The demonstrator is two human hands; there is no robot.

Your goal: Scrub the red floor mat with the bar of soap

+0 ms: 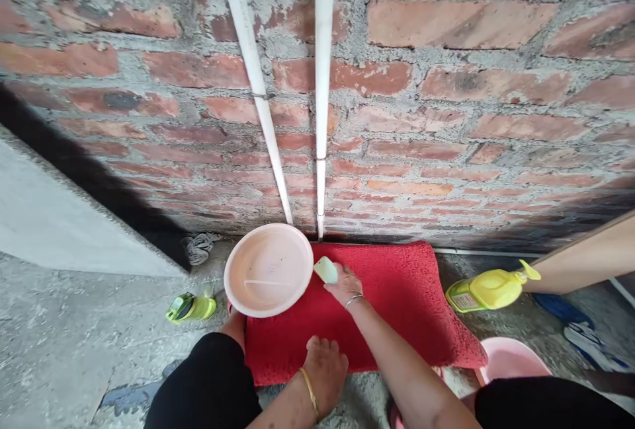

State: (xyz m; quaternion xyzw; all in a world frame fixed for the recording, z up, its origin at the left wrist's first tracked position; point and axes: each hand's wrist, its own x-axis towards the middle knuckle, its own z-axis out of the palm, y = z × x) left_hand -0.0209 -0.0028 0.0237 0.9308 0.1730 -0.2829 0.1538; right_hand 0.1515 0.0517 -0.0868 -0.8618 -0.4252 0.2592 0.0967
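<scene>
A red fuzzy mat [391,303] is spread over a low support in front of me. My right hand [347,283] is closed on a small pale green block [326,270], just above the mat. That block looks like a bar of soap. My left hand [327,369], with a gold bracelet at the wrist, rests by the mat's near edge. Its fingers are curled, and what they hold, if anything, is hidden. To the left of the block, a pale pink basin [268,270] overlaps the mat's back left corner, with a thin line of light on its bottom.
A yellow pump bottle [486,289] lies tilted at the right. Another pink basin [513,359] sits at lower right, partly hidden. A green bottle [191,308] and a bundled grey cloth [200,248] are on the left floor. White pipes [321,85] run down the brick wall [461,22].
</scene>
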